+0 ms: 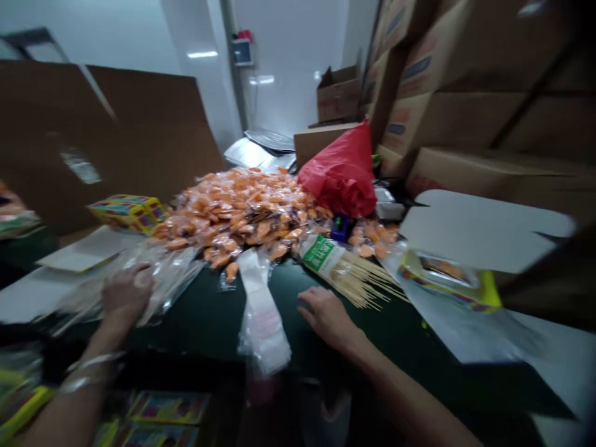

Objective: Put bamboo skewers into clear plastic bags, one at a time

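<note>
My left hand (128, 290) is over a pile of clear plastic bags with thin sticks in them (172, 282) at the left of the dark green table. It is smeared by motion, so its grip cannot be made out. My right hand (326, 313) hovers at or rests on the table top, fingers loosely bent and thumb apart, holding nothing I can see. Just beyond it lies a bundle of bamboo skewers (361, 279) in a green-and-white wrapper. Between my hands a strip of clear and white plastic bags (265, 316) hangs over the table's front edge.
Behind lies a heap of orange pieces in clear wrappers (246, 205), beside a red plastic bag (342, 174). Yellow printed boxes stand at left (128, 211) and right (449, 279). Stacked cartons (484, 124) rise on the right; a large cardboard box (139, 124) stands left.
</note>
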Demonstrator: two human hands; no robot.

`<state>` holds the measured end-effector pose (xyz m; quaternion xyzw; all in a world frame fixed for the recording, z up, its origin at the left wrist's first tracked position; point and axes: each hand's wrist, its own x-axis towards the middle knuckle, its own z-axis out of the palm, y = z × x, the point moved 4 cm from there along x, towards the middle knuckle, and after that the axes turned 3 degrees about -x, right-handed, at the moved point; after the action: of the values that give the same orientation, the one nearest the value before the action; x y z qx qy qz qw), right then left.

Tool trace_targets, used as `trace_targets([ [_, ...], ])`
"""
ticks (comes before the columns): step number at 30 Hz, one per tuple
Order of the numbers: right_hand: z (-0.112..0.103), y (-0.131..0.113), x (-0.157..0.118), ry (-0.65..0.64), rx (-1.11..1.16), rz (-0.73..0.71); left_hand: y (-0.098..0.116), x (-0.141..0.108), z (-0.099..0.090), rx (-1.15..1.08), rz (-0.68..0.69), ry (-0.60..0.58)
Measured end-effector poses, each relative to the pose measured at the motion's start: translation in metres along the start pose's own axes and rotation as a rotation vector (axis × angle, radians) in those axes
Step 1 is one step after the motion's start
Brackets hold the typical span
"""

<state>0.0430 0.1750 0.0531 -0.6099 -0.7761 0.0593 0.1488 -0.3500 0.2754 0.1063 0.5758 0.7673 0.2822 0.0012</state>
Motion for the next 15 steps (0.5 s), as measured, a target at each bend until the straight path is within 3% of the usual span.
trace_targets([
  [1,-0.008,0.02,0.001,0.02,-0.051,0.084,0.005,-0.016,-0.001,-0.054,-0.052,0.023],
  [3,-0.023,0.067,-0.004,0.044,-0.135,0.246,0.02,-0.058,0.008,-0.255,-0.066,-0.096],
  [4,-0.029,0.088,-0.009,0.039,-0.172,0.318,0.03,-0.084,0.016,-0.375,-0.032,-0.189],
  [6,-0.032,0.119,-0.017,0.002,-0.224,0.402,0.06,-0.142,0.037,-0.618,0.123,-0.493],
  [10,-0.021,0.134,-0.015,-0.077,-0.261,0.403,0.131,-0.244,0.063,-0.813,0.418,-0.851],
  [12,-0.019,0.132,-0.012,-0.091,-0.259,0.382,0.16,-0.272,0.069,-0.894,0.436,-0.945],
  [15,-0.031,0.137,-0.018,-0.087,-0.229,0.383,0.189,-0.29,0.075,-1.038,0.312,-1.051],
])
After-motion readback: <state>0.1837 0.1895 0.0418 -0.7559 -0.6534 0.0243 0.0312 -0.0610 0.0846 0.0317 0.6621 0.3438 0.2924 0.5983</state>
